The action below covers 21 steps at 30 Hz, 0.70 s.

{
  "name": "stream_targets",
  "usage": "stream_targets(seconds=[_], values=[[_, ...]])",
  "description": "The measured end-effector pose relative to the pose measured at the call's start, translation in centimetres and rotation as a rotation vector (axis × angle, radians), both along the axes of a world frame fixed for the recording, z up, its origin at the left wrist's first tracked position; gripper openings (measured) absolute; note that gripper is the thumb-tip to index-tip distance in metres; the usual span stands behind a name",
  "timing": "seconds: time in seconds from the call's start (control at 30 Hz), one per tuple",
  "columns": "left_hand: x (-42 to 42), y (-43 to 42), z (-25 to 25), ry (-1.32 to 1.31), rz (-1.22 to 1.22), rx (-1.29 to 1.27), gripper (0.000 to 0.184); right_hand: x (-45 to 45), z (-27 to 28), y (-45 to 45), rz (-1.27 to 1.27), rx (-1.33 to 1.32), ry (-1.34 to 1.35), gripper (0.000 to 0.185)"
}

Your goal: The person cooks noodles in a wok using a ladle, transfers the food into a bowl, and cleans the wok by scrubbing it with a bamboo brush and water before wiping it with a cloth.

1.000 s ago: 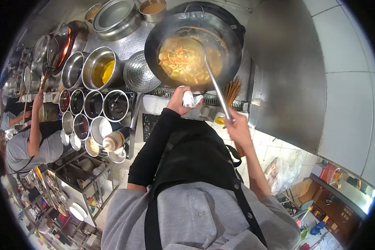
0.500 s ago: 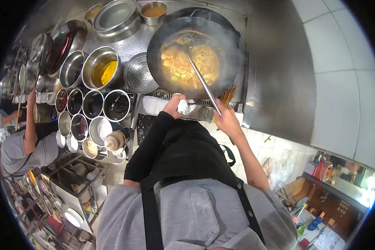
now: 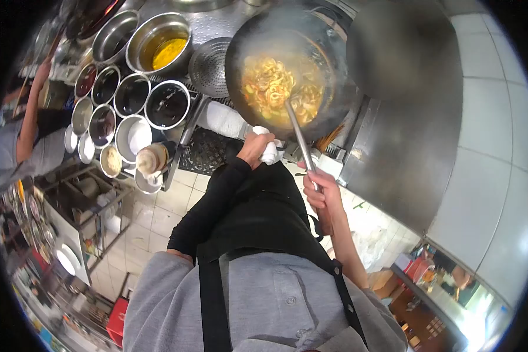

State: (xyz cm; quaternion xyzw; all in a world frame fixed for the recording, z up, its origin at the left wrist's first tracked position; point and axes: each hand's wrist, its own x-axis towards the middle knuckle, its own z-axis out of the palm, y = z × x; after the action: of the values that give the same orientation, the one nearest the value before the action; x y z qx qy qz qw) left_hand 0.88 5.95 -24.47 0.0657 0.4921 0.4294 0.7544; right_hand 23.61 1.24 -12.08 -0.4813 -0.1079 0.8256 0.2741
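A dark wok point(image 3: 236, 88) holds steaming noodles point(image 3: 270, 86) in yellowish broth with chopped pieces. My left hand point(image 3: 254, 148) is closed round a folded white cloth point(image 3: 268, 153) at the wok's near edge; the part under the cloth is hidden. Lower right of the wok, my right hand point(image 3: 323, 190) grips the long handle of a metal ladle point(image 3: 299, 134), whose brown end sticks out below my fingers. The ladle's head is down among the noodles and mostly covered by them.
Left of the wok lies a perforated strainer point(image 3: 210, 67), beside a pot with yellow liquid point(image 3: 169, 54). Several seasoning pots point(image 3: 168, 104) and a squeeze bottle point(image 3: 151, 158) stand nearer. A steel panel point(image 3: 402, 158) borders the right. Another person's arm point(image 3: 30, 120) shows far left.
My right hand has drawn back toward my body with the ladle, bringing its head to the wok's near right. The noodles have shifted into a heap. The whole view has turned somewhat.
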Motion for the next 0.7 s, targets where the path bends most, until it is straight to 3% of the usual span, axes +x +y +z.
stream_targets(seconds=[0.03,0.1,0.17,0.23,0.4,0.47,0.7], values=[[0.3,-0.6,-1.0,0.02,0.019,0.01,0.003,0.5,0.2,-0.4,-0.07,-0.134,0.203,0.039],[1.0,-2.1,0.0,0.066,0.071,0.03,0.003,1.2,0.8,-0.7,-0.066,-0.207,0.301,0.043],[1.2,-4.5,-0.2,0.125,0.097,0.022,0.01,1.9,2.7,-0.7,0.044,-0.168,0.205,0.043],[0.8,-6.6,2.9,0.154,0.076,-0.004,0.012,2.8,5.0,-0.2,0.184,-0.108,0.135,0.043],[2.0,-11.5,11.1,0.006,0.347,0.03,0.015,3.1,12.4,1.4,0.359,-0.054,-0.036,0.043],[3.3,-13.6,8.9,0.131,0.395,0.079,0.015,3.4,14.0,1.6,0.415,-0.03,0.01,0.043],[6.0,-19.4,16.1,0.178,0.675,0.176,0.011,3.5,18.0,1.2,0.661,0.077,0.149,0.044]])
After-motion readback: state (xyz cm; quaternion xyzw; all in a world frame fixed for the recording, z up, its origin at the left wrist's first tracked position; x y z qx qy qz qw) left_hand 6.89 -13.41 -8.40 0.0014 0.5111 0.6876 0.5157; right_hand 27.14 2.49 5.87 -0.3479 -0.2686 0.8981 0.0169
